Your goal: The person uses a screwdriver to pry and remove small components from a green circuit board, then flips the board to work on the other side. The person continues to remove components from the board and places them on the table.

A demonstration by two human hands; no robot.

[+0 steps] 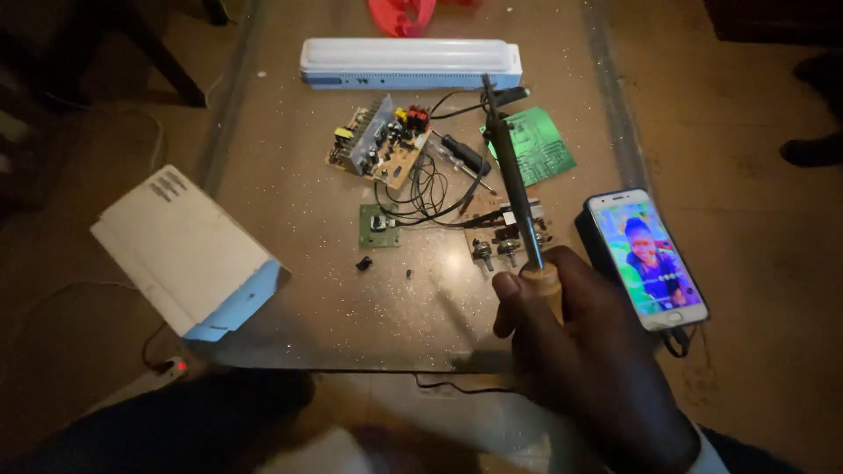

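Your right hand is clenched around the wooden handle of a soldering iron, low right in the head view. The iron points up toward 12 o'clock, slightly tilted left, its tip ending just below the long white lamp. Your left hand is not in view.

The iron's shaft crosses over a small board with knobs, which sits right above your thumb. Can't tell whether the shaft touches that board or hovers over it.

Around the iron:
- At 3 o'clock of your hand, just beside it: a phone lying face up, screen lit.
- At 1 o'clock of the hand: a green circuit board, partly behind the iron's shaft.
- At 11 o'clock: a larger board with a metal heat sink, plus a screwdriver with a dark handle and a tangle of black wires between that board and the knobbed one.
- At 10 o'clock: a small green square board, with two tiny dark parts loose on the table below it.
- At 9 o'clock, well apart: a white and blue casing overhanging the table's left edge.
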